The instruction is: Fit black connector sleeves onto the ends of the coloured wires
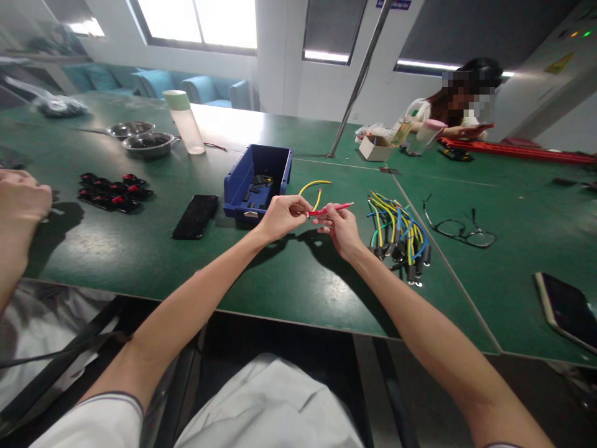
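Between finger and thumb, my right hand [342,229] grips a thin red pen-like stick [336,209] with a pale tip pointing right. My left hand [285,218] is pinched closed at the stick's other end, beside a yellow wire [319,200]; the small piece in its fingertips is mostly hidden. Another yellow length [313,183] curves just behind that hand. Close by on the left stands a blue plastic bin [232,190] with small black pieces inside. To the right lies a bundle of yellow, blue and green wires [396,221], with black sleeves and metal ring ends.
A black phone [194,216], black-and-red parts [114,194], metal bowls [148,144] and a bottle [185,124] stand left. Glasses [459,231] and another phone [566,308] lie right. A person [422,112] sits across; another person's hand [23,196] is at far left.
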### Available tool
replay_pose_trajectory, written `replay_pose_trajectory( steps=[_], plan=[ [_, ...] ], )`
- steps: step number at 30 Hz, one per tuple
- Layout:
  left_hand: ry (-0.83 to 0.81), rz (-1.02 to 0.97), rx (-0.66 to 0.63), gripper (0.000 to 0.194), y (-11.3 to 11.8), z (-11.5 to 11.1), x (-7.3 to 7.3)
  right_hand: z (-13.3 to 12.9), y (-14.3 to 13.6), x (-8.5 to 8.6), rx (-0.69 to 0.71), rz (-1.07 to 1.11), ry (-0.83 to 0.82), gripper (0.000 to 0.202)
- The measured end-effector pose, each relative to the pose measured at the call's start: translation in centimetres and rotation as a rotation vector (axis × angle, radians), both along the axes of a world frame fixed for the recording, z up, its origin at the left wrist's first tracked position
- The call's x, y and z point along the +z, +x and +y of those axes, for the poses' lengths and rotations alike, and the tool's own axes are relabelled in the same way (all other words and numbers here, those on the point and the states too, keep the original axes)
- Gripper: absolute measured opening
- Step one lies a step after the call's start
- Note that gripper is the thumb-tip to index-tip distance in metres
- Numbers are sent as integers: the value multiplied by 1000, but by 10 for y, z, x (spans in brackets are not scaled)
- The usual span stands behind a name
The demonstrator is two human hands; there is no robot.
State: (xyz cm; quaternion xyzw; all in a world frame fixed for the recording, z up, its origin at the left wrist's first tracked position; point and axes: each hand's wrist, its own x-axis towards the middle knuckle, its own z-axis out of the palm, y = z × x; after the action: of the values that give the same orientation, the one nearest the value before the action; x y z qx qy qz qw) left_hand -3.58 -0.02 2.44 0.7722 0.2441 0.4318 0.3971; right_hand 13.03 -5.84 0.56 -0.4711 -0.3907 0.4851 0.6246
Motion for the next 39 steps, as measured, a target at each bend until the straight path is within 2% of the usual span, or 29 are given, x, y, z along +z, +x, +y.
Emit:
replay_pose_trajectory(
  steps=[4,9,16,20,25,28,30,35,39],
  plan=[
    [80,73,28,17,0,-2,0,3,-5,-7,-40,2,8,45],
    [209,130,120,22,-3,-1,7,2,-13,-9,-92,25,21,46],
    [421,4,579,20,-23,26,13,2,-11,-10,-155,19,13,42],
    [447,74,696,22,-37,47,10,2,-9,-11,-164,-9,2,41],
    [355,504,753,24,-48,59,7,4,-8,-12,-169,-21,19,42],
    [213,727,756,32,-50,62,7,5,-8,-13,-174,-18,23,41],
    [111,843,713,40,-51,67,7,5,-7,-12,-173,-17,14,40],
    [-39,1036,520,53,-50,88,4,5,-8,-10,-174,-6,-1,39],
    [-114,1073,467,49,-49,94,3,5,-9,-10,-173,-6,-6,39]
  ],
)
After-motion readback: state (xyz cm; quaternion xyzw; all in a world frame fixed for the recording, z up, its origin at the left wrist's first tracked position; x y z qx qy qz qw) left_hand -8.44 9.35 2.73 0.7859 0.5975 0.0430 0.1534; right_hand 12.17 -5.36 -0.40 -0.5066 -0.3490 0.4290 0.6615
